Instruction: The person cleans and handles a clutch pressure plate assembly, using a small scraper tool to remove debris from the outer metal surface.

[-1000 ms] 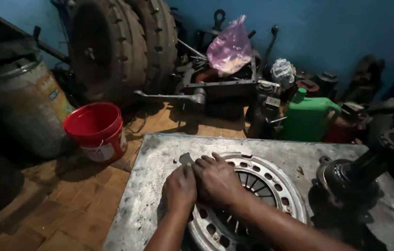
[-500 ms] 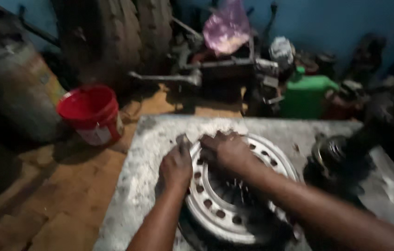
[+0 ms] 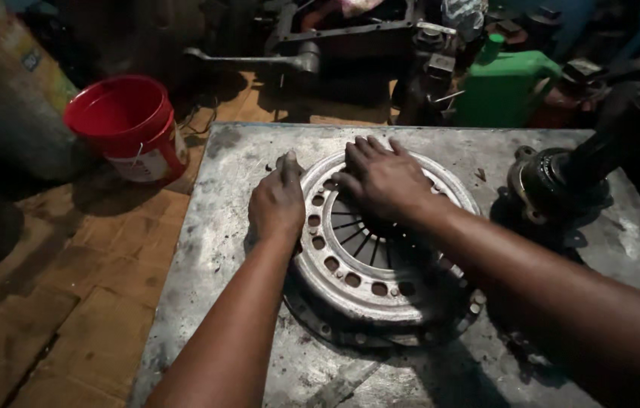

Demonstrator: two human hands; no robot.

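- A round metal clutch plate [image 3: 369, 283] lies flat on the grey metal desk [image 3: 222, 249], near the middle of it, and both hands rest on this plate.
- The left hand [image 3: 277, 204] lies on the left rim of the plate, palm down, with the fingers close together and pointing away from the person. It presses on the rim and does not close around anything.
- The right hand [image 3: 384, 177] lies on the upper part of the plate, near the center. Its fingers are spread wide and flat over the thin metal spokes, and it holds nothing.
- The two hands are near each other but do not touch.
- The plate has a ring of oval holes around the raised part, and its lower edge is dark and dirty.
- On the right side of the desk stands a dark heavy part with a shaft [image 3: 561, 177], apart from the plate.
- A red bucket [image 3: 127, 125] stands on the wooden floor [image 3: 70, 302] to the left of the desk, just beside its far corner.
- Behind the desk there is a green plastic can [image 3: 505, 87], and next to it a dark metal housing [image 3: 342, 38] with a long metal bar [image 3: 248, 59].
- At the far left a big dull barrel [image 3: 6, 98] stands behind the bucket.
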